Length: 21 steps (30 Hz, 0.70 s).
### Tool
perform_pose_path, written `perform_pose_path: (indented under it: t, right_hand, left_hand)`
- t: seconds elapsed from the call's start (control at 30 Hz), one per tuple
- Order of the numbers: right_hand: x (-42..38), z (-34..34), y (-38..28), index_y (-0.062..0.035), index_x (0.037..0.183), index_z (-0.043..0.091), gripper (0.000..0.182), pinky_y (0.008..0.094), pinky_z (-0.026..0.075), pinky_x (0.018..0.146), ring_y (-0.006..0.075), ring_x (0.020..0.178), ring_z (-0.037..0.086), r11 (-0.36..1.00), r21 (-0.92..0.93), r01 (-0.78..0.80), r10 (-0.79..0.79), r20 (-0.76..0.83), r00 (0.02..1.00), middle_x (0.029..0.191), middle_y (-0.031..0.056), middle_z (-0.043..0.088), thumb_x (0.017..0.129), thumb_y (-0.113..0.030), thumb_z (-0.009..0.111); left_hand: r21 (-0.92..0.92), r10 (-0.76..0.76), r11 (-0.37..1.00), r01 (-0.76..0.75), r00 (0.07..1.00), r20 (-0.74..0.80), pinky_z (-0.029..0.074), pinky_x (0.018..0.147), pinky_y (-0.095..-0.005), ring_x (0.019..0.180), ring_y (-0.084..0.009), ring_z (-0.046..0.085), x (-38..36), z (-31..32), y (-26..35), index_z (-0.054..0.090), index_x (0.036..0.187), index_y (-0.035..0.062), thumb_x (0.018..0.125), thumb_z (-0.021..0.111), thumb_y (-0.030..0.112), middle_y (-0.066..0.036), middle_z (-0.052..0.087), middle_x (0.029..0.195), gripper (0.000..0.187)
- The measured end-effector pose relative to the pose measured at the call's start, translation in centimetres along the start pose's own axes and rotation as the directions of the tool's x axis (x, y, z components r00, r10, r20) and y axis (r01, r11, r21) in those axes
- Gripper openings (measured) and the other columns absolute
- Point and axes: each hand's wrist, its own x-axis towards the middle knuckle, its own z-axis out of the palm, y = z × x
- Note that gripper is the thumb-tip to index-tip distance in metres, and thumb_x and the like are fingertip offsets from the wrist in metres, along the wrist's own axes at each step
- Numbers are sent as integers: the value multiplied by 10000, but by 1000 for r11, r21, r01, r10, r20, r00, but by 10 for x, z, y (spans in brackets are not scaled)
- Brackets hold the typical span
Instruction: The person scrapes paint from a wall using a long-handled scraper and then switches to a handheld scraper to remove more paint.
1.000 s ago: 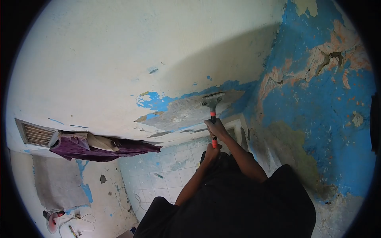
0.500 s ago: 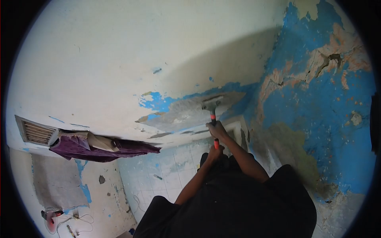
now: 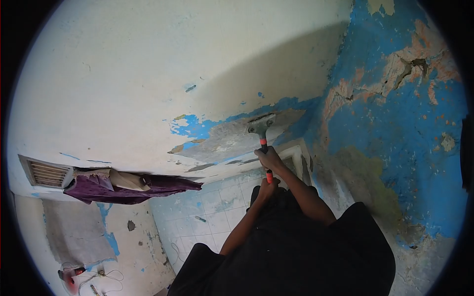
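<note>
A long-handled scraper [image 3: 263, 141] with a black and red handle and a wide metal head reaches up to the wall. Its head lies against a bare grey patch [image 3: 224, 140] edged with blue paint on the cream wall [image 3: 133, 84]. My right hand [image 3: 269, 159] is wrapped round the handle below the head. Lower down, near the red end of the handle, my left hand [image 3: 268, 188] grips it too.
A blue wall [image 3: 390, 128] with peeling paint and a crack stands at the right. Purple cloth [image 3: 118, 190] hangs beside a vent [image 3: 47, 172] at the left. White tiles [image 3: 212, 217] show below. A red fan [image 3: 69, 280] and cables are at lower left.
The scraper's head has shifted slightly left and up and is tilted differently on the grey patch. Both hands keep their hold on the handle. The camera view has shifted a little.
</note>
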Motion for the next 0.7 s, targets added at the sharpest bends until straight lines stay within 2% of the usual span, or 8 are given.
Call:
perform_pose_path:
  t: [0.13,0.23,0.37,0.47,0.63,0.7]
  right_hand:
    - [-3,2,1,-75,619,430,310,295,321,318,109,325,394,998,-62,-13,11,-35,999,451,-17,393,846,-232,571]
    - [-9,5,-11,-74,612,426,320,294,309,314,109,320,390,999,32,12,-12,2,1000,448,-18,392,847,-234,573]
    - [-2,5,4,-75,604,424,326,291,291,307,106,313,379,1000,9,-1,1,-14,1000,443,-20,386,850,-230,572]
    - [0,6,-9,-78,599,417,330,287,280,304,103,309,372,999,21,36,-36,-6,999,442,-22,381,851,-225,571]
    - [-1,7,0,-87,590,405,338,284,273,302,101,305,365,999,49,-10,10,-4,1000,436,-25,371,850,-223,572]
    - [-1,5,-6,-90,586,404,341,285,272,301,100,304,364,998,66,8,-11,38,999,434,-26,369,850,-223,573]
  left_hand:
    - [37,-36,999,36,999,2,392,478,-318,498,-144,507,-4,1,4,563,671,-16,748,592,202,-58,525,553,233]
    - [0,4,1000,-4,1000,-19,391,476,-317,500,-142,508,-5,-2,4,560,667,-12,750,591,207,-56,524,555,236]
    - [-16,-32,999,32,999,-4,390,469,-321,491,-151,516,-6,-3,-1,557,664,-13,751,594,206,-61,526,552,238]
    - [-5,-18,1000,18,1000,-14,395,470,-330,493,-162,527,1,-5,8,556,669,-23,750,592,206,-73,532,553,245]
    - [-58,-65,996,66,998,27,399,482,-332,511,-157,526,-4,-8,4,552,673,-33,752,586,209,-82,530,549,256]
    - [12,2,1000,-2,1000,11,398,489,-330,516,-154,523,-3,-8,4,553,674,-33,753,587,210,-79,532,552,258]
